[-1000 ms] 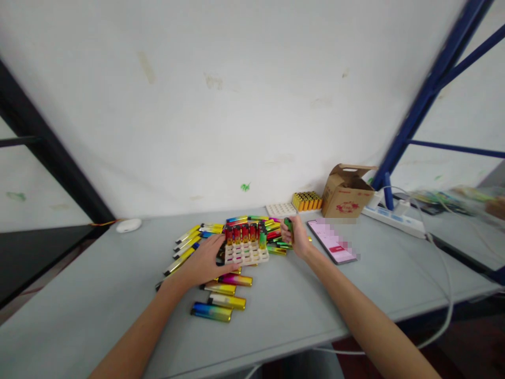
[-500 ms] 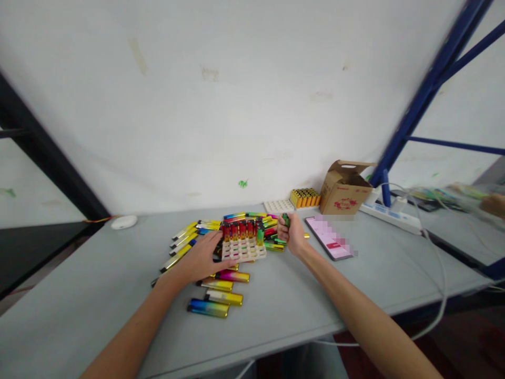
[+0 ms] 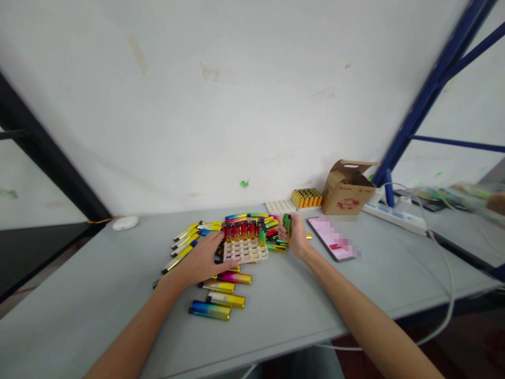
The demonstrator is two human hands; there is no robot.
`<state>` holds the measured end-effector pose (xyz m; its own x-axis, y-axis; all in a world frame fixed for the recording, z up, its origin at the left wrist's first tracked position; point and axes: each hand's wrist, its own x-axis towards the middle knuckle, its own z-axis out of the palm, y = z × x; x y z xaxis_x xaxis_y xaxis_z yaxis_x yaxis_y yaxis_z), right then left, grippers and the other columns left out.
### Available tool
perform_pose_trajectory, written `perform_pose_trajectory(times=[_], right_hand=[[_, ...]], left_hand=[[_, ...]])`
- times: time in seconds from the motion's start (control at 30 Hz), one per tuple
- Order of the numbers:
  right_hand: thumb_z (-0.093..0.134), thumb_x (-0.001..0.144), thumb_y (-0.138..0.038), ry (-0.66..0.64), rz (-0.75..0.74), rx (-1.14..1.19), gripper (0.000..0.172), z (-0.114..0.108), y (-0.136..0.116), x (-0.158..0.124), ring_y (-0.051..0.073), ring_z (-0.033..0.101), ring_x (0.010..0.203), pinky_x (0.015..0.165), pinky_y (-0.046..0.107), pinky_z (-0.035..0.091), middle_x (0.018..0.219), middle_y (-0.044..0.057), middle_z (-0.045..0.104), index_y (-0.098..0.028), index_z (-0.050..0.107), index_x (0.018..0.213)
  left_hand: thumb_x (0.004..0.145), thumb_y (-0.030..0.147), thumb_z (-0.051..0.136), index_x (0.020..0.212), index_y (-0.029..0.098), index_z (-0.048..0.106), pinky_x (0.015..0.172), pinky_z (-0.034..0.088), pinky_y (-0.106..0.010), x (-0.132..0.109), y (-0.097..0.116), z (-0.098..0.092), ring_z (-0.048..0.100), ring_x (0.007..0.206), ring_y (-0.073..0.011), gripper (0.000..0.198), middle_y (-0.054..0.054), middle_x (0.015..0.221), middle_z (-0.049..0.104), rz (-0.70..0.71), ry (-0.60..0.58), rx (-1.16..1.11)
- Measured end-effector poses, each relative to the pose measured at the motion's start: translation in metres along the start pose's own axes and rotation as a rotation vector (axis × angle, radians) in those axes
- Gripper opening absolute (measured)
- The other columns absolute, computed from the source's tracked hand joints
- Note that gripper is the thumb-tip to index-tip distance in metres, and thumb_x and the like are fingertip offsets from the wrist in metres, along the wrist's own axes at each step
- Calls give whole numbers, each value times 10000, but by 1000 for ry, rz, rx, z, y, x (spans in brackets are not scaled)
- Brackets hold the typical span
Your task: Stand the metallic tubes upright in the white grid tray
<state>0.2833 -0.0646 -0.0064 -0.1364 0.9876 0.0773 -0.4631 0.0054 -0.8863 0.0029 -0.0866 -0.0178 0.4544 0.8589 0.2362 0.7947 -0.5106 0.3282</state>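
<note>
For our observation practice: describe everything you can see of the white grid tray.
The tray is a pale, plastic-looking grid of square holes, lying flat on the grey table. Its far side holds upright lighters, mostly red, one green; nearer holes are empty. The left hand touches its left edge.

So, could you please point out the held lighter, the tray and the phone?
held lighter (image 3: 288,222): head view, its green body.
tray (image 3: 245,254): head view, empty front cells.
phone (image 3: 330,238): head view, screen.
</note>
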Motion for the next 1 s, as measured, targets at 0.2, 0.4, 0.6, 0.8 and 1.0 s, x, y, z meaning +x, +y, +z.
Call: perform_pose_trajectory(times=[0.2,0.4,0.6,0.8,1.0], right_hand=[[553,617,-297,-61,-146,-37,116,-2,2,2,89,376,427,413,216,286,506,-42,446,-186,539,646],[619,697,-292,-67,-126,-46,197,-3,-3,1,119,499,536,516,249,415,632,-19,563,-179,621,858],[669,792,-443,-103,-29,-74,444,-3,-11,-7,139,602,671,616,284,507,854,-10,645,-283,515,1176],[647,806,-419,-84,-151,-138,257,-8,-7,-3,194,646,824,714,334,530,909,13,666,-245,533,956],[640,842,-417,-152,-311,-340,201,-9,-23,-8,210,599,1077,981,394,440,1084,37,677,-238,608,927]], left_hand=[[741,692,630,1297,118,514,1026,418,-503,0,0,-1,507,1249,-386,808,-213,1331,558,-6,-2,-5],[734,697,633,1296,124,523,1023,418,-525,0,-2,1,509,1246,-397,810,-212,1331,564,0,9,-6],[730,687,640,1286,135,538,1035,417,-515,0,1,-1,511,1252,-391,790,-202,1330,570,-13,6,-13],[724,684,646,1279,139,550,1030,430,-518,-1,3,-2,525,1241,-391,784,-197,1331,575,-11,20,6],[726,693,634,1255,148,574,1025,449,-511,-1,6,-4,546,1220,-386,762,-186,1323,591,-1,34,22]])
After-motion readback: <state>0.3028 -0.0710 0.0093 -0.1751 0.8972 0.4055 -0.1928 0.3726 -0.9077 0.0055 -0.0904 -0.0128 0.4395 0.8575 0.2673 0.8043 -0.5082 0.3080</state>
